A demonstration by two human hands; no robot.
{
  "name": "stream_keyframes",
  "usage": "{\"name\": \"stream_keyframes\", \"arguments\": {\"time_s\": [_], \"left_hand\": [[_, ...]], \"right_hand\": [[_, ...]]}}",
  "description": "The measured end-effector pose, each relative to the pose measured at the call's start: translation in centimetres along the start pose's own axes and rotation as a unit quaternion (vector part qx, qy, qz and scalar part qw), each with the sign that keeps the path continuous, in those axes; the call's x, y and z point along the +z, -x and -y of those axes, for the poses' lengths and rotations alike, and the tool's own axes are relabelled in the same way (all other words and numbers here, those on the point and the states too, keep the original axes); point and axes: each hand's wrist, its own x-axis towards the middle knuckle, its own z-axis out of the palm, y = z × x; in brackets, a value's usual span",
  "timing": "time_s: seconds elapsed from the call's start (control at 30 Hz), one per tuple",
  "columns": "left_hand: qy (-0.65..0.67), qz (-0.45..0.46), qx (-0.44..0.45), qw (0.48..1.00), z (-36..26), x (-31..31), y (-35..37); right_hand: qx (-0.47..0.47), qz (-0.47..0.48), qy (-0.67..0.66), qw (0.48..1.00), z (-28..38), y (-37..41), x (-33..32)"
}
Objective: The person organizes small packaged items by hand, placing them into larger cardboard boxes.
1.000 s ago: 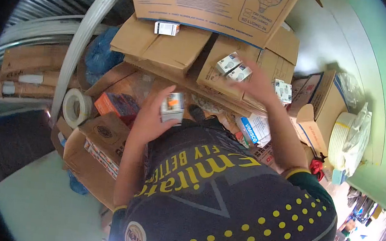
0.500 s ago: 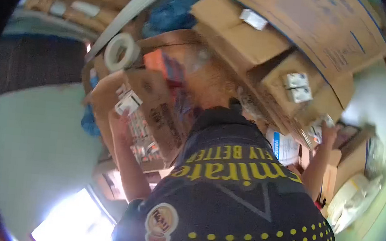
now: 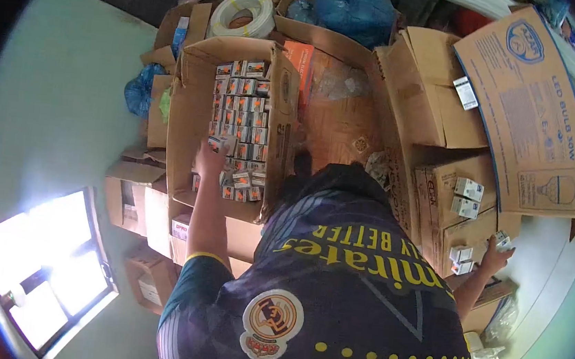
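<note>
On the left, my left hand (image 3: pixel 210 160) is inside an open cardboard carton (image 3: pixel 191 101), its fingers closed around a small white box (image 3: pixel 218 144). Rows of similar small boxes (image 3: pixel 241 120), white with orange and dark print, fill the carton around it. At the far right, my right hand (image 3: pixel 498 258) grips another small box (image 3: pixel 502 241), partly covered by the fingers. Beside that hand, a pair of small white boxes (image 3: pixel 461 260) sits on a cardboard carton (image 3: pixel 435 225). Another pair of small boxes (image 3: pixel 467 198) lies a little farther up on it.
A large printed cardboard sheet (image 3: pixel 529 113) leans over cartons on the right. Behind the left carton lie a white coil (image 3: pixel 243 13) and blue plastic bags (image 3: pixel 348 16). Patterned floor (image 3: pixel 338 119) shows between the cartons. A bright window (image 3: pixel 50 267) is at lower left.
My view has turned, and the left carton's contents are now in sight. My left hand, with its small box, has come over the rows. My right hand still holds a box.
</note>
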Motion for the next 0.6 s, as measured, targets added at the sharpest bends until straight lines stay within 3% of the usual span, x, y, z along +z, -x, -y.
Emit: {"name": "stream_keyframes", "arguments": {"time_s": [0.07,0.13,0.17,0.23,0.27,0.33,0.37,0.4,0.47,0.53,0.6], "left_hand": [[-0.050,0.072,-0.026,0.996,-0.6,0.7,-0.6],[-0.103,0.183,-0.046,0.977,-1.2,1.5,-1.0],[-0.126,0.186,-0.056,0.973,-2.6,0.7,-0.3],[-0.167,0.192,-0.080,0.964,-6.6,-2.0,1.7],[-0.111,0.112,-0.066,0.985,-7.4,-1.5,1.8],[-0.004,-0.056,-0.036,0.998,-8.8,-0.7,1.5],[0.182,-0.037,0.036,0.982,-10.5,-1.9,1.4],[0.360,-0.017,0.107,0.927,-12.8,-4.5,2.2],[0.523,0.209,0.274,0.779,-18.7,-11.2,6.4],[0.509,0.257,0.404,0.715,-22.6,-15.4,10.7],[0.544,0.415,0.361,0.634,-24.7,-17.7,12.4]], "right_hand": [[-0.094,-0.053,-0.052,0.993,3.2,-0.8,-1.0],[-0.169,0.044,-0.288,0.942,9.3,-0.3,-2.9],[-0.205,0.092,-0.398,0.890,12.8,0.4,-3.6],[-0.288,0.114,-0.368,0.877,18.8,2.0,-4.5],[-0.329,0.124,-0.353,0.867,21.9,3.2,-4.6],[-0.247,0.343,-0.502,0.755,27.8,7.0,-4.1],[-0.287,0.385,-0.517,0.709,31.8,10.6,-5.2],[-0.323,0.425,-0.530,0.659,35.7,14.5,-6.5],[-0.430,0.466,-0.513,0.579,40.8,19.8,-7.0],[-0.594,0.396,-0.444,0.541,44.4,23.3,-7.2],[-0.644,0.345,-0.333,0.596,46.5,26.4,-9.1]]}}
